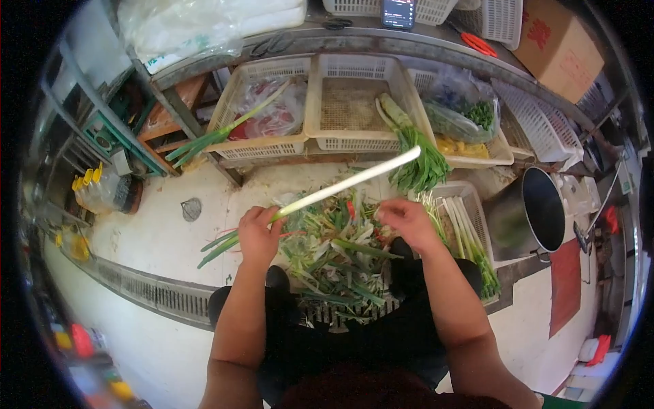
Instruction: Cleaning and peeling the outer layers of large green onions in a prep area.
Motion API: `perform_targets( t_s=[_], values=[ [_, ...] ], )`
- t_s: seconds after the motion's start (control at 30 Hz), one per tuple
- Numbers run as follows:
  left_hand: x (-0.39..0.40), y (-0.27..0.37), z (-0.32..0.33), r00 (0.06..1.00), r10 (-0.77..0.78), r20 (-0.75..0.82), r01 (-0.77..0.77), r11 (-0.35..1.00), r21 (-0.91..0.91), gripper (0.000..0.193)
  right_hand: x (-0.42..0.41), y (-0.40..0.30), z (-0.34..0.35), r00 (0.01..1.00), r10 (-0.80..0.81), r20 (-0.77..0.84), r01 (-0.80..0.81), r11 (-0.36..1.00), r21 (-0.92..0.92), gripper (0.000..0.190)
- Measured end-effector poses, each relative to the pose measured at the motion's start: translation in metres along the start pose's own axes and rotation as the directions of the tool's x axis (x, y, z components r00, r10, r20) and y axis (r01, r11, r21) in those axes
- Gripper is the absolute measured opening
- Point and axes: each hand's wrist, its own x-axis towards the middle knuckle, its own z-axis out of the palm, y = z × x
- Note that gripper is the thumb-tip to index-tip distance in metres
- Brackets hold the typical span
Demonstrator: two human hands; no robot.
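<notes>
My left hand [259,234] is closed around a long leek [352,179]; its white end points up to the right, its green leaves hang out to the left. My right hand [407,221] is held below and right of that white end, apart from it, thumb and fingertips close together; whether something small is between them cannot be told. Beneath both hands lies a heap of leek leaves and vegetable trimmings [337,255] on the floor. Right of my right hand, a white basket [483,225] holds several trimmed leeks or large scallions [464,230].
Plastic crates [352,134] stand ahead under a metal table [337,38]; one leek [245,117] and a leafy green bunch [419,158] lie across their rims. A tall metal pot [511,209] stands right. A floor drain grate [153,289] runs behind the heap. Oil bottles [97,191] stand left.
</notes>
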Motion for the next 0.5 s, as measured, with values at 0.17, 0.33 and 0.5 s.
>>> perform_targets(
  t_s=[0.17,0.33,0.5],
  values=[
    [-0.006,0.0,0.005,0.997,0.072,-0.033,-0.072,0.997,-0.004,0.025,0.009,-0.029,-0.017,0.978,-0.016,-0.206,0.119,0.858,0.5,0.018],
    [-0.006,0.0,0.009,0.99,0.116,-0.082,-0.115,0.993,0.019,0.027,0.011,-0.029,-0.019,0.962,-0.033,-0.272,0.181,0.822,0.539,0.014],
    [-0.004,0.003,0.01,0.986,0.135,-0.101,-0.134,0.991,0.019,0.028,0.012,-0.034,-0.018,0.957,-0.052,-0.284,0.191,0.85,0.49,0.01]
  ],
)
